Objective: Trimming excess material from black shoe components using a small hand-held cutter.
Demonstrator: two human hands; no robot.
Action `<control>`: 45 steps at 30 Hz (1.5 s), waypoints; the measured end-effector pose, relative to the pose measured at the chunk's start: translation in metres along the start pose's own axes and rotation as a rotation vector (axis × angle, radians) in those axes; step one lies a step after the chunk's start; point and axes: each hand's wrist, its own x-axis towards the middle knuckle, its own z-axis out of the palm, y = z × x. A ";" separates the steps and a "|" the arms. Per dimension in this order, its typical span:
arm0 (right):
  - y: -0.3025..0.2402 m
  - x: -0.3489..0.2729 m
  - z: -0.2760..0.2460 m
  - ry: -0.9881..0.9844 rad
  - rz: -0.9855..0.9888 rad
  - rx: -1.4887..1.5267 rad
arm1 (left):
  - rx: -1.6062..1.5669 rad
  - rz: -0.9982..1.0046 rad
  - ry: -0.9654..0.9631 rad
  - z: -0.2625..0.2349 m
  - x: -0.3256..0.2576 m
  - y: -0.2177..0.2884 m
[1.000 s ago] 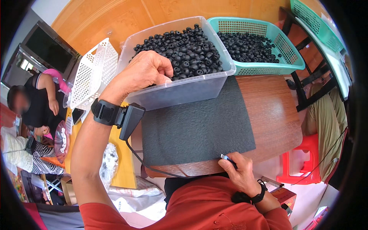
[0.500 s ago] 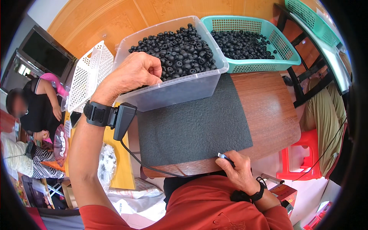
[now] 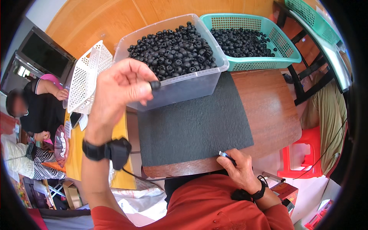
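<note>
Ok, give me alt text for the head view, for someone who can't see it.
The left hand pinches one small black rubber ring in front of a clear plastic bin heaped with them. The right hand holds a small blue-tipped tool at the near edge of a dark grey felt mat.

I'm seeing a teal basket [image 3: 264,63] sitting beside a white lattice basket [image 3: 86,80]; a red plastic stool [image 3: 303,161] is standing right, another person [image 3: 36,107] is working left.
</note>
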 end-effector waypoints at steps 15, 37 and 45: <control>-0.012 0.015 0.002 0.037 -0.091 -0.001 | -0.981 -0.161 -0.027 0.113 -0.085 -0.097; -0.005 0.019 0.016 0.107 -0.360 -0.026 | -0.766 -0.242 0.019 0.131 -0.102 -0.096; -0.003 0.019 0.016 0.108 -0.356 -0.060 | -0.758 -0.257 0.038 0.133 -0.104 -0.098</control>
